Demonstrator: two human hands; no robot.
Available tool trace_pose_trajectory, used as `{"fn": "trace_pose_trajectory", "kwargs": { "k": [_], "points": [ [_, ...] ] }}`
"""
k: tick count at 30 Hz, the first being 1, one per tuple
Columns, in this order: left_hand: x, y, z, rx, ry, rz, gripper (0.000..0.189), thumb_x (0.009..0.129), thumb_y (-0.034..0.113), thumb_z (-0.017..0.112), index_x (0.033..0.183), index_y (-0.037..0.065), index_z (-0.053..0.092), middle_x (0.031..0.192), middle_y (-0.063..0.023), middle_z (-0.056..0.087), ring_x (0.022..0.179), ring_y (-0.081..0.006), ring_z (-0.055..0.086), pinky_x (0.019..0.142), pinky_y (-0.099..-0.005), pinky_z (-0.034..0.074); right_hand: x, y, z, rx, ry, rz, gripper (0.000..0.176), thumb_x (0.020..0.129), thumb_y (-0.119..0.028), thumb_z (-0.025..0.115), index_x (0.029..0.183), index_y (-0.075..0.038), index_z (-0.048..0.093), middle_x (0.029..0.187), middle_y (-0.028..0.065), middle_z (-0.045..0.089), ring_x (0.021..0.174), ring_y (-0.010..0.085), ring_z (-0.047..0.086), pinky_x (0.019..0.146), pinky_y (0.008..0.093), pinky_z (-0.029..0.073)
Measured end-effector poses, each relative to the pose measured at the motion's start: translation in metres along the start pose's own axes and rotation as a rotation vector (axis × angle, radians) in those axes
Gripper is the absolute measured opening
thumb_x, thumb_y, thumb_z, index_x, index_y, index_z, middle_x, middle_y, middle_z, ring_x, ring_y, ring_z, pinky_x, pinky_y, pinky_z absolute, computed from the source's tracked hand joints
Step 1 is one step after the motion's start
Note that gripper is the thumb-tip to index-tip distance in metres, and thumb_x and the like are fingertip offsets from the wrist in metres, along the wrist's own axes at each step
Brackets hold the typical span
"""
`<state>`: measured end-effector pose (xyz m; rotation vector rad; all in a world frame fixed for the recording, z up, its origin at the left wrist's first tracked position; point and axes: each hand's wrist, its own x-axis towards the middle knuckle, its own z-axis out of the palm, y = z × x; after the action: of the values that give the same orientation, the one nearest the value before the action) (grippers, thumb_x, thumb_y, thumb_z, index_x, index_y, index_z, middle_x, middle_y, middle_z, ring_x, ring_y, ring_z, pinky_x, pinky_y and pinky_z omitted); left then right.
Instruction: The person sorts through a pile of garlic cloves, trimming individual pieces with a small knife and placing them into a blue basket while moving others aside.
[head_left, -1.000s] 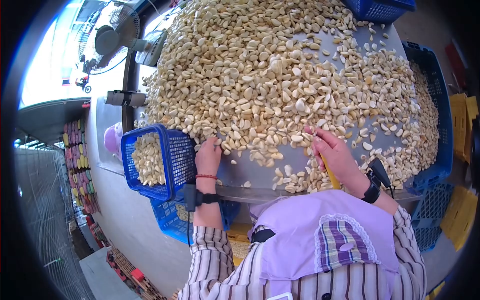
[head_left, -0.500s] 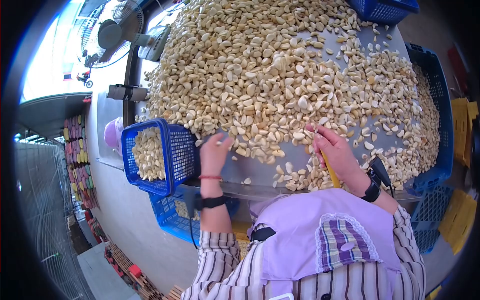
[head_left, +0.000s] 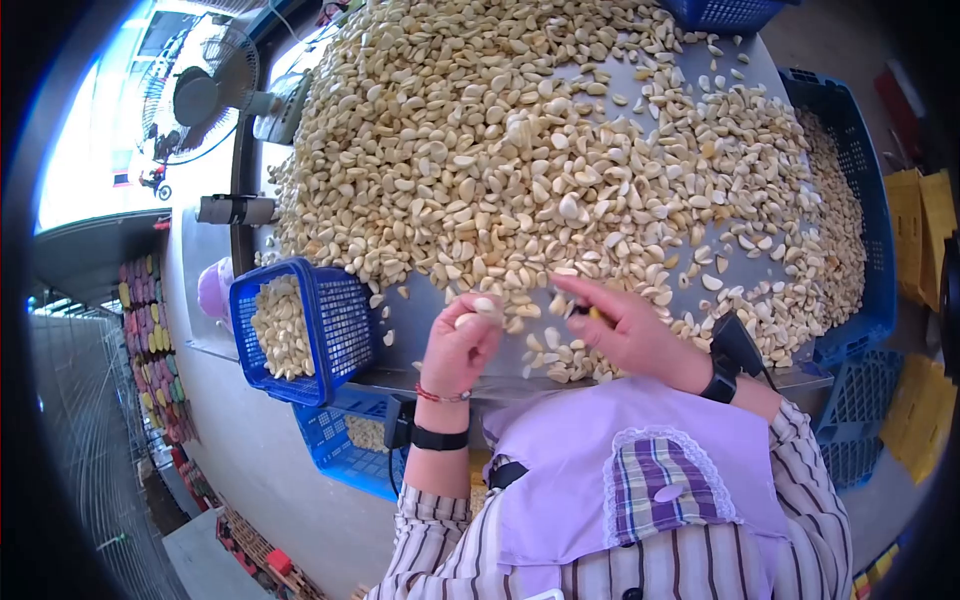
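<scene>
A wide heap of peeled garlic cloves (head_left: 450, 150) covers the metal table (head_left: 410, 345). My left hand (head_left: 458, 350) is closed at the front edge of the heap, with pale garlic cloves (head_left: 484, 305) between thumb and fingers. Facing it from the right, my right hand (head_left: 640, 332) has its index finger stretched toward the cloves. Its other fingers are curled round a slim tool with a yellow and black handle (head_left: 597, 315), probably a small knife; its blade cannot be made out. Left of my left hand stands a blue basket (head_left: 345, 325) part-filled with cloves.
A large blue crate (head_left: 872, 200) full of cloves stands along the table's right end. Another blue basket (head_left: 720, 14) sits at the far edge. Below the table's front edge is a lower blue crate (head_left: 330, 440). A fan (head_left: 205, 95) stands at the back left.
My left hand has moved right, away from the blue basket, and now shows cloves in its fingers. My right hand has come left, its index finger extended. The whole view has shifted slightly.
</scene>
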<state>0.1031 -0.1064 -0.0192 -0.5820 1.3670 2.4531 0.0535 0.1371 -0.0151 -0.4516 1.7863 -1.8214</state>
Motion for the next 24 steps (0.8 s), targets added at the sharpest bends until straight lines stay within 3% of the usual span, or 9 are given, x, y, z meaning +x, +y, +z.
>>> {"fn": "trace_pose_trajectory", "kwargs": {
  "k": [8,10,12,14,15,16,18,20,24],
  "points": [
    [-0.011,-0.019,0.034,0.233,-0.134,-0.056,0.011,0.076,-0.004,0.066,0.084,0.003,0.063,0.082,0.0022,0.062,0.073,-0.0038,0.054,0.067,-0.0206,0.045,0.0,-0.009,-0.012,-0.132,-0.338,-0.038,0.045,0.09,-0.019,0.056,0.133,-0.009,0.048,0.097,0.0131,0.063,0.076,0.0142,0.059,0.069,0.027,0.047],
    [-0.018,-0.021,0.033,0.342,-0.07,-0.058,0.005,0.079,0.004,0.064,0.082,0.003,0.06,0.077,-0.0002,0.061,0.071,-0.0065,0.055,0.06,-0.0208,0.045,-0.001,0.013,-0.005,-0.076,-0.232,-0.081,0.043,0.092,-0.02,0.055,0.133,-0.008,0.049,0.094,0.0107,0.063,0.074,0.0133,0.058,0.067,0.027,0.047],
    [-0.02,-0.01,0.035,-0.222,-0.317,0.051,0.006,0.081,-0.001,0.055,0.085,0.003,0.053,0.07,-0.0011,0.054,0.06,-0.0069,0.05,0.051,-0.0212,0.04,-0.001,0.015,-0.005,-0.023,-0.126,-0.126,0.041,0.093,-0.02,0.054,0.132,-0.007,0.05,0.091,0.0082,0.063,0.073,0.0123,0.056,0.066,0.027,0.047],
    [-0.011,-0.007,0.025,-0.107,0.003,0.294,0.009,0.086,0.012,0.05,0.091,0.005,0.052,0.066,-0.0023,0.05,0.049,-0.01,0.044,0.041,-0.0209,0.033,0.001,0.002,-0.012,0.213,0.009,0.311,0.041,0.094,-0.022,0.054,0.132,-0.007,0.05,0.084,0.0004,0.059,0.069,0.0087,0.052,0.063,0.0249,0.045],
    [-0.003,-0.001,0.008,0.03,0.258,0.353,0.014,0.087,0.018,0.052,0.093,0.006,0.052,0.065,-0.0036,0.051,0.046,-0.0121,0.045,0.039,-0.0218,0.032,0.003,0.001,-0.014,0.214,0.002,0.313,0.041,0.094,-0.022,0.054,0.132,-0.007,0.05,0.084,0.0004,0.059,0.069,0.0087,0.052,0.063,0.0249,0.045],
    [0.008,0.014,-0.011,-0.139,0.233,0.219,0.017,0.087,0.022,0.056,0.093,0.006,0.053,0.065,-0.0014,0.052,0.048,-0.0122,0.046,0.04,-0.0204,0.032,0.004,0.002,-0.017,0.256,0.031,0.327,0.041,0.094,-0.022,0.053,0.132,-0.006,0.05,0.081,-0.0023,0.056,0.069,0.0063,0.05,0.062,0.0232,0.044],
    [0.036,0.016,-0.059,0.289,0.449,0.182,0.022,0.086,0.026,0.062,0.093,0.007,0.057,0.065,0.0002,0.055,0.052,-0.0103,0.048,0.042,-0.0202,0.033,0.003,0.004,-0.018,0.299,0.056,0.343,0.041,0.095,-0.022,0.053,0.132,-0.006,0.05,0.078,-0.0051,0.053,0.069,0.004,0.049,0.062,0.0214,0.043],
    [0.06,0.002,-0.104,1.52,0.648,0.405,0.023,0.085,0.026,0.065,0.092,0.005,0.062,0.062,0.0004,0.055,0.051,-0.0073,0.048,0.043,-0.0194,0.033,0.004,0.009,-0.016,0.311,0.052,0.359,0.041,0.095,-0.021,0.053,0.132,-0.006,0.049,0.077,-0.0058,0.051,0.068,0.0012,0.044,0.06,0.0187,0.039],
    [0.059,0.0,-0.091,1.488,0.585,0.321,0.021,0.084,0.021,0.066,0.093,0.002,0.064,0.059,0.0024,0.053,0.05,-0.004,0.047,0.044,-0.0187,0.032,0.001,0.011,-0.017,0.168,0.03,0.238,0.042,0.094,-0.02,0.053,0.133,-0.005,0.048,0.075,-0.0062,0.05,0.068,0.0018,0.041,0.059,0.0189,0.038]
  ]
}}
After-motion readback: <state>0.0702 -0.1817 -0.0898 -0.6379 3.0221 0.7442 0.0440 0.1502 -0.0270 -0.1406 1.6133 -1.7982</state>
